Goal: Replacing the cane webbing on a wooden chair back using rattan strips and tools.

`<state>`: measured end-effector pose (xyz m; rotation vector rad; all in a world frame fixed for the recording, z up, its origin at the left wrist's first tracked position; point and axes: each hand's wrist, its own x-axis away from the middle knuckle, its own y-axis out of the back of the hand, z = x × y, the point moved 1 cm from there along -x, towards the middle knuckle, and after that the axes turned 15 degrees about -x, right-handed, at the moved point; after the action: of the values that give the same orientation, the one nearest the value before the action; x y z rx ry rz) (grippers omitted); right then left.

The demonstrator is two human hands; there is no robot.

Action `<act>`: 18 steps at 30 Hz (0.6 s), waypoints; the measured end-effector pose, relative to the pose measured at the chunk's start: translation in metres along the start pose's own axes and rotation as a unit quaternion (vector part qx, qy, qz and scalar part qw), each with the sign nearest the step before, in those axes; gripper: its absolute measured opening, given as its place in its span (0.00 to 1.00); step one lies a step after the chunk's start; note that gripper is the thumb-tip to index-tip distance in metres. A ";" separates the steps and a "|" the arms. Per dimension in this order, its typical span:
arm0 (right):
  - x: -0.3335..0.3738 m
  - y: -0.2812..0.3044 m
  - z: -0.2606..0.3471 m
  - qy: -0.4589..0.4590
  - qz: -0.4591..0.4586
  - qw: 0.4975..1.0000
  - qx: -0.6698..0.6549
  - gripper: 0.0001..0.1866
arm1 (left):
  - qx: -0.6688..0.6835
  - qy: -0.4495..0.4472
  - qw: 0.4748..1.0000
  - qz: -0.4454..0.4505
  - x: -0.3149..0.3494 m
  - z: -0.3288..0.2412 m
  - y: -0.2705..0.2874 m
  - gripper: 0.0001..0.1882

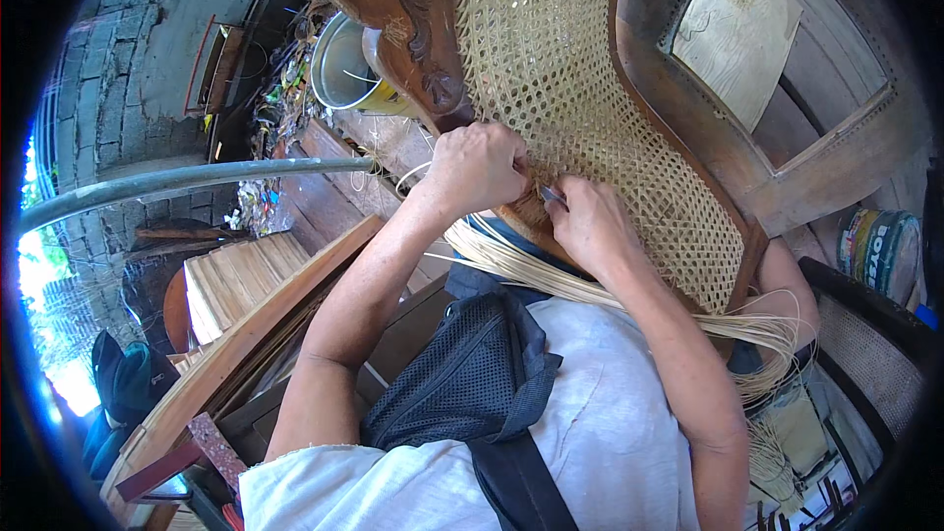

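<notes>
Soft and loosely folded, a black mesh bag [447, 364] lies nearest, against a pale cloth shirt [610, 374]. Farther off, beyond the lap, stands the woven cane panel [541, 39], pierced with small holes and set in a glossy, curving carved wooden frame [418, 34]. That frame looks heavy and stiff, best gripped by its plain right rail; the cane seems light, springy and liable to split. The right hand [593, 221] pinches a small metal tool [554, 199]; the left hand [480, 165] curls at the panel's near-left edge, its grip hidden. Thin, smooth cane strands [536, 275] sweep right.
</notes>
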<state>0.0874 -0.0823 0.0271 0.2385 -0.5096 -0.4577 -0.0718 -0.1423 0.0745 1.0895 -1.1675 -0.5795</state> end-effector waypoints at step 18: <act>0.006 0.009 0.012 0.042 -0.003 0.995 0.093 0.07 | -0.068 -0.025 0.995 -0.063 0.003 0.000 -0.024 0.09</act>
<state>0.0887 -0.0786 0.0424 0.4367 -0.4697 -0.4037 -0.0666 -0.1541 0.0540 1.0425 -1.0908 -0.7763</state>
